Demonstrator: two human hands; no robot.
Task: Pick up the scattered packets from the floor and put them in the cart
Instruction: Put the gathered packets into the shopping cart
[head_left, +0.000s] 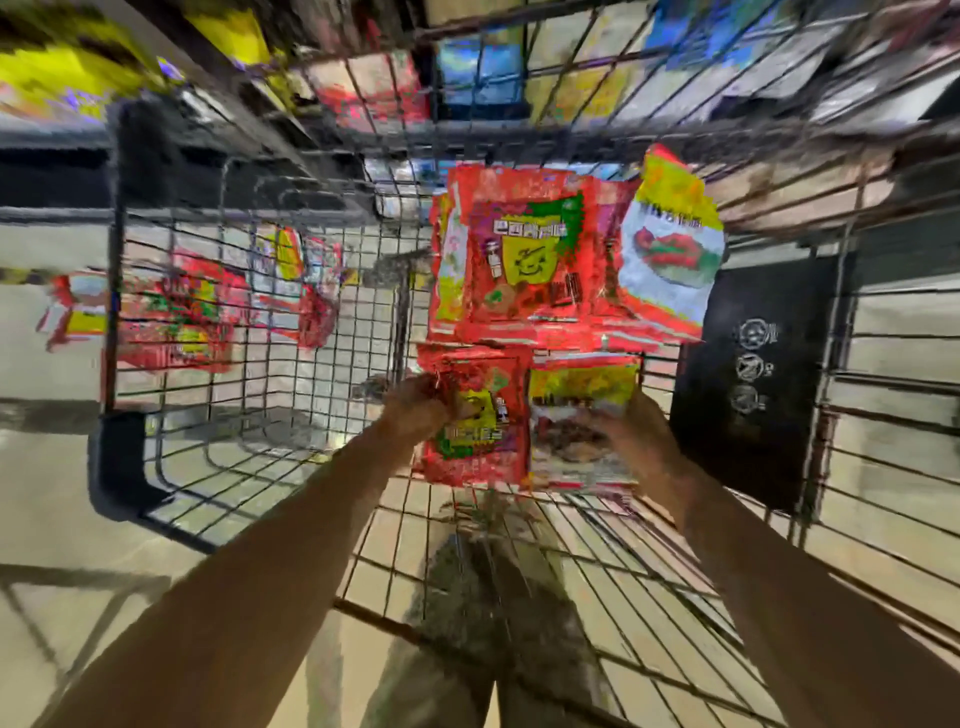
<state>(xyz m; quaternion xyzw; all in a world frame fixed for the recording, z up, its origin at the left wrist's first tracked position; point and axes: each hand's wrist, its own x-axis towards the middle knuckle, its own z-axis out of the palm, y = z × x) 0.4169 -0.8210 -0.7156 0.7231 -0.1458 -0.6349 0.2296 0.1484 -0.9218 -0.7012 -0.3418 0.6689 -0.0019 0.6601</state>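
Observation:
I look down into a wire shopping cart (249, 374). My left hand (415, 410) grips a red packet with a yellow panel (478, 431) by its left edge, inside the cart. My right hand (628, 436) holds a yellow-topped packet with a food picture (582, 415) by its right side. Both packets hang side by side just above the cart's wire floor. Beyond them, inside the cart, lie several red packets (524, 254) and a white and yellow packet (670, 234). More red packets (176, 312) lie on the floor, seen through the cart's left wall.
The cart's black corner bumper (119, 462) is at the left. A black panel with white symbols (753, 374) forms the cart's right end. Store shelves with blurred goods (467, 67) run along the top. Pale floor tiles (62, 509) surround the cart.

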